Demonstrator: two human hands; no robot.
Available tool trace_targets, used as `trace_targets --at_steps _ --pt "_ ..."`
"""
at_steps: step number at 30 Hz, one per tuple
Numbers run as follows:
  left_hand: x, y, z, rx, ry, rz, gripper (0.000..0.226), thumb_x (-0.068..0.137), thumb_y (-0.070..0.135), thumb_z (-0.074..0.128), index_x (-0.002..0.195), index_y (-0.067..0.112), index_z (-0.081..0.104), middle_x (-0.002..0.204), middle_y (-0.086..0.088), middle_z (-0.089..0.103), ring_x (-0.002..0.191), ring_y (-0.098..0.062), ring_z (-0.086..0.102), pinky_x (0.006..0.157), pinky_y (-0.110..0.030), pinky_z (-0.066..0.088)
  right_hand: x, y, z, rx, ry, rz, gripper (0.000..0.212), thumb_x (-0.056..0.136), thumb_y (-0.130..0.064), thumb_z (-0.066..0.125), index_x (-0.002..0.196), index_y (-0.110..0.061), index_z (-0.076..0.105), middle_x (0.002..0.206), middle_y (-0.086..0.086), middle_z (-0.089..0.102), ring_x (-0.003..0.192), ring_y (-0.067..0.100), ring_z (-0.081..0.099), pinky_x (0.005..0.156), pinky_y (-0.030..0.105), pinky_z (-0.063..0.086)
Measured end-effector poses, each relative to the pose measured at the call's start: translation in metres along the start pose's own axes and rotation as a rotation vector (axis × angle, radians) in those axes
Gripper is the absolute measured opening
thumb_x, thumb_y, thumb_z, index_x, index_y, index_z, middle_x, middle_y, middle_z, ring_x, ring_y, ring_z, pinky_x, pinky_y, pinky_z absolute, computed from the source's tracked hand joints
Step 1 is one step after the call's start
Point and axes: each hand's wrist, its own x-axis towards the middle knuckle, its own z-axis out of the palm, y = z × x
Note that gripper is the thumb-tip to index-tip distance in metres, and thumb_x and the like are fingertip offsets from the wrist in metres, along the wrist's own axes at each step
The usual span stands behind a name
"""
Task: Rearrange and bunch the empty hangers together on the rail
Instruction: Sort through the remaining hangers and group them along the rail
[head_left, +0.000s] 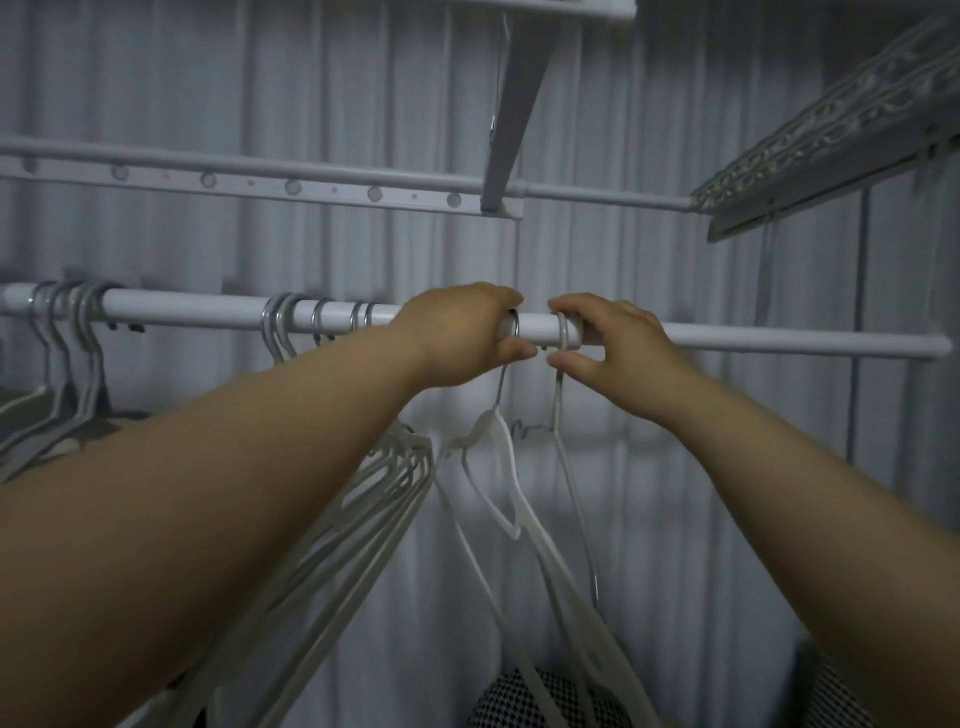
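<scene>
1. Head view: a white rail (208, 306) crosses the frame from left to right, and both bare forearms reach up to its middle.
2. The left hand (462, 332) is curled over the rail with its thumb underneath. It closes on the metal hook of a white plastic hanger (498, 457), which hangs from the rail just right of that hand.
3. The right hand (618, 348) pinches the hook of a thin hanger (558, 410) between fingertips on top of the rail and the thumb below. Its other fingers are loosely bent behind.
4. The two hooks sit near each other on the rail, with a short bare stretch of rail between them. The two hanger bodies overlap lower down.
5. A bunch of white hangers (400, 478) fans out from under the left forearm and slants down to the left. Their hooks are hidden by the arm.
6. Further left, several metal hooks (317, 319) sit on the rail at uneven spacing.
7. At the far left end, a tight group of grey hangers (67, 332) carries garments; I cannot tell what these are.
8. Above, a perforated track (249, 182) runs along the ribbed wall (363, 78), with a slanted bracket (511, 124) meeting it.
9. A wire shelf (831, 130) juts in at the upper right.
10. Black-and-white checked fabric (535, 696) shows at the bottom edge beneath the hangers.
</scene>
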Motion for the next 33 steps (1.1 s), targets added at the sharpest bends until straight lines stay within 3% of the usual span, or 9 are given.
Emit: trace_targets --at_steps 5,13,17,21,27,33 --pt "0.004 -0.007 0.004 0.000 0.015 0.020 0.042 0.088 0.040 0.052 0.123 0.017 0.051 0.117 -0.005 0.060 0.102 -0.025 0.057 0.078 -0.030 0.039 -0.001 0.003 -0.003 0.006 0.003 -0.008 0.049 0.086 -0.026 0.061 0.132 -0.021 0.045 0.127 -0.001 0.055 0.117 0.019 0.044 0.097 0.022 0.026" --pt "-0.003 -0.022 0.003 -0.028 0.029 0.046 0.034 0.087 0.037 0.055 0.112 0.015 0.056 0.109 -0.006 0.063 0.097 -0.026 0.059 0.079 -0.034 0.043 -0.001 0.001 -0.003 0.017 -0.004 -0.003 0.049 0.086 -0.024 0.061 0.132 -0.021 0.045 0.127 0.000 0.055 0.117 0.020 0.045 0.098 0.023 0.027" --pt "-0.007 -0.023 -0.001 -0.026 0.037 0.031 0.047 0.086 0.043 0.053 0.126 0.018 0.050 0.125 -0.006 0.058 0.112 -0.026 0.054 0.091 -0.035 0.041 -0.001 0.002 -0.003 0.014 -0.004 -0.005 0.049 0.085 -0.024 0.061 0.132 -0.021 0.046 0.126 0.000 0.056 0.116 0.020 0.045 0.097 0.023 0.027" --pt "-0.019 -0.041 -0.019 -0.023 0.151 -0.065 0.057 0.087 0.044 0.049 0.138 0.021 0.039 0.143 -0.002 0.045 0.129 -0.022 0.042 0.105 -0.032 0.032 -0.002 0.002 -0.004 0.000 -0.013 -0.022 0.050 0.086 -0.025 0.061 0.133 -0.021 0.044 0.128 0.000 0.055 0.118 0.020 0.045 0.098 0.022 0.026" --pt "-0.037 -0.069 -0.024 -0.001 -0.043 -0.144 0.046 0.088 0.041 0.050 0.130 0.022 0.047 0.123 -0.003 0.059 0.107 -0.022 0.055 0.085 -0.028 0.040 -0.002 -0.003 -0.003 -0.009 -0.013 -0.020 0.050 0.086 -0.024 0.060 0.133 -0.020 0.044 0.129 0.001 0.054 0.117 0.021 0.046 0.100 0.025 0.027" --pt "-0.037 -0.080 -0.023 0.050 -0.008 -0.088 0.057 0.084 0.039 0.059 0.135 0.022 0.041 0.127 -0.003 0.057 0.112 -0.024 0.054 0.091 -0.031 0.041 -0.003 -0.007 -0.006 -0.025 -0.031 0.002 0.049 0.085 -0.021 0.061 0.132 -0.019 0.045 0.129 0.001 0.054 0.117 0.022 0.047 0.097 0.025 0.029"
